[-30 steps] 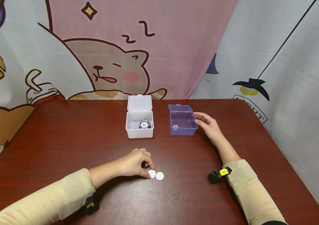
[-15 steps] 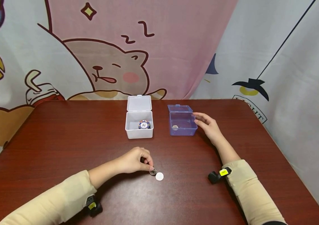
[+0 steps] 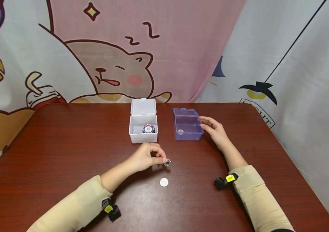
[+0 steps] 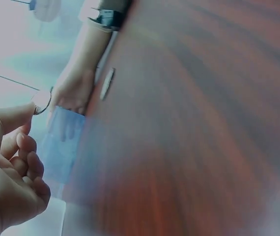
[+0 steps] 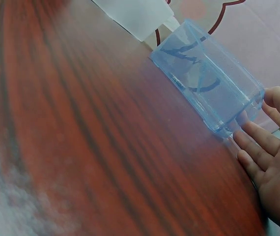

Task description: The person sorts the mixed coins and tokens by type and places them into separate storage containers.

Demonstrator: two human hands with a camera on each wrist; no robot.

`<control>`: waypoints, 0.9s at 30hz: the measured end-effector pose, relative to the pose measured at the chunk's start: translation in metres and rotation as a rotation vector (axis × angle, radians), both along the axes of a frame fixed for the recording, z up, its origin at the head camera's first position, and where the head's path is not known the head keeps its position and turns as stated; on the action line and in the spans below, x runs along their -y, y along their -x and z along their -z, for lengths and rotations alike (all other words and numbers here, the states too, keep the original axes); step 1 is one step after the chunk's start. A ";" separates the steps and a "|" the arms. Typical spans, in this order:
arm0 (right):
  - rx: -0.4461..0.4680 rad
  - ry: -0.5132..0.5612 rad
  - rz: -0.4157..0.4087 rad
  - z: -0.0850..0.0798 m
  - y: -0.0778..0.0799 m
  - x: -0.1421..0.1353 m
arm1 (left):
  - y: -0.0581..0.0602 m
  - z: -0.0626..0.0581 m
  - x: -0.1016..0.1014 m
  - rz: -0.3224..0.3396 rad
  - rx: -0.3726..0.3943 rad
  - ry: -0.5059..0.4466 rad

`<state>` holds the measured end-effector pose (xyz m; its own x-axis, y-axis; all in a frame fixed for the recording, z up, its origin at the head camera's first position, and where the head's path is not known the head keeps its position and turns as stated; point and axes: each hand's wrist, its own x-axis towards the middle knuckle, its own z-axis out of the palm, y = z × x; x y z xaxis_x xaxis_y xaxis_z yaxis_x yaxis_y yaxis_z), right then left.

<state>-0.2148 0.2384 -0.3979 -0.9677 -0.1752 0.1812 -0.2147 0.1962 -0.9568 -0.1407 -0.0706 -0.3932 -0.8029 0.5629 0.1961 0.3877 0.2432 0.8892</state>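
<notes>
Between thumb and fingertips my left hand (image 3: 145, 158) pinches a small round disc (image 3: 167, 162), held above the table. Its visible face in the head view is dark and silvery with a pattern. A white disc (image 3: 164, 182) lies on the table below it. My right hand (image 3: 217, 132) touches the right side of a translucent blue-purple plastic box (image 3: 188, 136), fingers extended against its wall. The box's lid stands raised at the back, and one small silvery disc (image 3: 180, 132) lies inside at the left.
Left of the purple box stands a white plastic box (image 3: 143, 138), lid raised, with a blue-edged poker chip (image 3: 148, 129) marked 10 inside. Both boxes sit toward the back of the brown wooden table (image 3: 74, 135). A printed curtain (image 3: 193, 42) hangs behind it.
The left hand has picked one of the two white-faced discs off the table, turned it dark side up, and carried it forward and right. The right hand and boxes stay put.
</notes>
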 end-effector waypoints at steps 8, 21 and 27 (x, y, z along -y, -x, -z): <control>0.003 -0.002 0.000 -0.001 -0.001 0.002 | 0.003 -0.010 -0.017 -0.097 0.038 -0.151; -0.017 -0.034 0.017 0.023 0.013 -0.010 | 0.013 -0.016 -0.056 -0.294 -0.038 -0.258; -0.021 -0.034 0.026 0.022 0.012 -0.009 | 0.022 -0.016 -0.072 -0.378 -0.040 -0.282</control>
<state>-0.2271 0.2470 -0.4201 -0.9681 -0.1561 0.1957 -0.2288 0.2341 -0.9449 -0.1632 0.0018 -0.3769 -0.9300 0.1523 0.3346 0.3540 0.1250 0.9269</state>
